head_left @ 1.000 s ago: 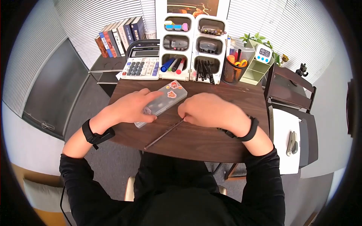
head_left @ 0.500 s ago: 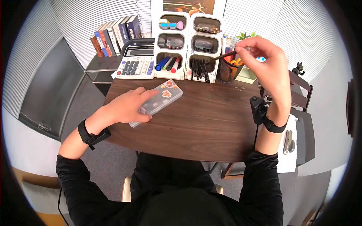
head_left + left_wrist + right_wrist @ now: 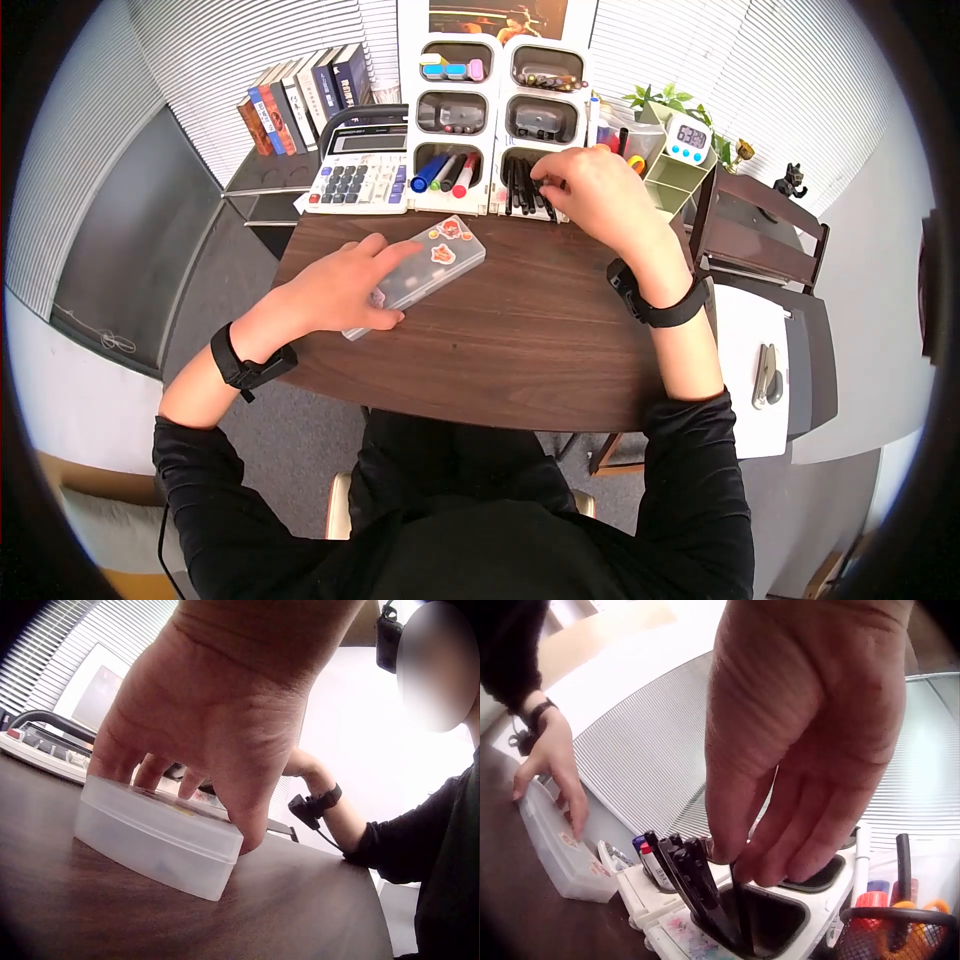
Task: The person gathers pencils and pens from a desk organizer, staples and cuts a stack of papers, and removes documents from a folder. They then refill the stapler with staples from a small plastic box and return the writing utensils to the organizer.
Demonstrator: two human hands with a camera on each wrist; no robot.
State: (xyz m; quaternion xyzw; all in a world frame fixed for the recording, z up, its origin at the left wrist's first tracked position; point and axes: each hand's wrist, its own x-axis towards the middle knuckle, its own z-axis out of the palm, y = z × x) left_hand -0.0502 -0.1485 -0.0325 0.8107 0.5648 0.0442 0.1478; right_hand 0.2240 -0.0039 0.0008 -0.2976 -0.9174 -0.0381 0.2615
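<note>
My left hand [image 3: 345,283] grips a translucent plastic pencil case [image 3: 462,262] on the desk, thumb along its near side and fingers across to the far side. Orange and red stickers decorate its lid. In the left wrist view the case [image 3: 150,832] lies flat under the palm. At the white organizer, my right hand [image 3: 605,195] pinches a slender dark pen [image 3: 742,919], its lower end down inside the bottom right compartment. Several black pens [image 3: 694,877] lean beside it in that same compartment.
Left of the organizer [image 3: 497,150] stands a calculator [image 3: 355,180]. A mesh pen cup [image 3: 900,934] and a green holder with a digital timer [image 3: 690,138] are at the right. Books [image 3: 310,100] stand at the back left; a stapler [image 3: 767,378] lies on paper at the right.
My right hand lifted the slender dark pen off the desk, raised it to the right, then brought it left and down into the black pens' compartment. My left hand stays on the pencil case.
</note>
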